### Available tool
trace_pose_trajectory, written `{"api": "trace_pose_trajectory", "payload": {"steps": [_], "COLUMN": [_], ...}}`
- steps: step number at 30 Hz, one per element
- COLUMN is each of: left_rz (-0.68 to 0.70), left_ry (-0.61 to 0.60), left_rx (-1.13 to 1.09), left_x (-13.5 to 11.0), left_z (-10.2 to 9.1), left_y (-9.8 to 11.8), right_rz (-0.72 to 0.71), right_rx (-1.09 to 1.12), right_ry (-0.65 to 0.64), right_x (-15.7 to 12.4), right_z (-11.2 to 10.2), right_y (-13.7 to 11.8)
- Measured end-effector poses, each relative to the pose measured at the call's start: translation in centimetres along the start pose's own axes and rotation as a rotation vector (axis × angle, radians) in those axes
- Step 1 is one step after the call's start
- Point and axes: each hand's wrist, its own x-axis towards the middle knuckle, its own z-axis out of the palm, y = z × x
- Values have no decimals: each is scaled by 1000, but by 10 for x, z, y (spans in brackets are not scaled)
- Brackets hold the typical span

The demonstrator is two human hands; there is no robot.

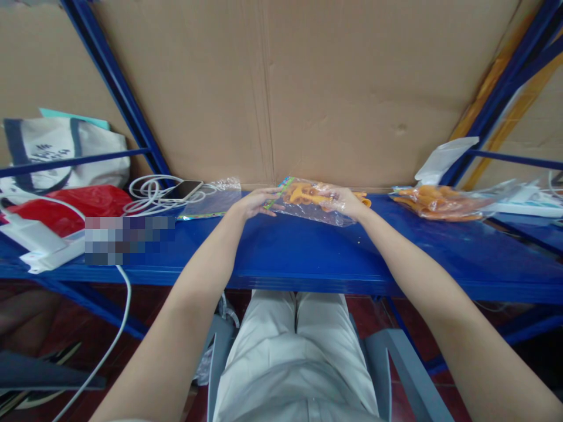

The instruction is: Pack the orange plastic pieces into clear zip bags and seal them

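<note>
A clear plastic bag (303,214) with a colourful green and blue strip along its left end lies on the blue shelf in front of me. Inside it are several orange curved pieces (301,192); their exact kind I cannot make out. My left hand (258,202) grips the strip end, thumb below and fingers above. At the other end my right hand (343,201) is closed on the bag and the orange pieces, some orange showing past its knuckles. Left of my left hand lies a flat clear bag (213,199) with a similar coloured edge.
On the right is another bag of orange pieces (433,202), beside a white packet (444,161). To the left are a phone (187,190), a coiled white cable (152,193), a red bag (83,202), a white power strip (48,249) and a canvas tote (99,152). Cardboard (329,88) walls the back.
</note>
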Motion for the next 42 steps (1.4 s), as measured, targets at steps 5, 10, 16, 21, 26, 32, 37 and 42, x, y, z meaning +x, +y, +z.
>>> {"api": "trace_pose_trajectory", "payload": {"steps": [5,10,16,21,26,32,37,42], "left_rz": [-3,2,-29,-55,-68,-61,-28,15], "left_ry": [-82,-161,-186,-153,-95,-149,-264,-262], "left_rx": [-145,-276,-420,-470,-481,-470,-404,-388], "left_x": [11,21,23,21,21,24,26,28], "left_z": [10,12,13,14,13,8,4,6], "left_y": [-9,-18,-21,-16,-15,-20,-25,-27], "right_rz": [-72,-22,38,59,49,108,111,135], "right_rx": [-131,-105,-72,-77,-39,55,38,47], "right_ry": [-106,-224,-124,-83,-121,-380,-489,-507], "right_x": [1,-3,-1,2,0,-4,-6,-8], "right_z": [4,8,10,15,18,11,9,10], "right_y": [3,0,-4,-2,2,5,0,-4]}}
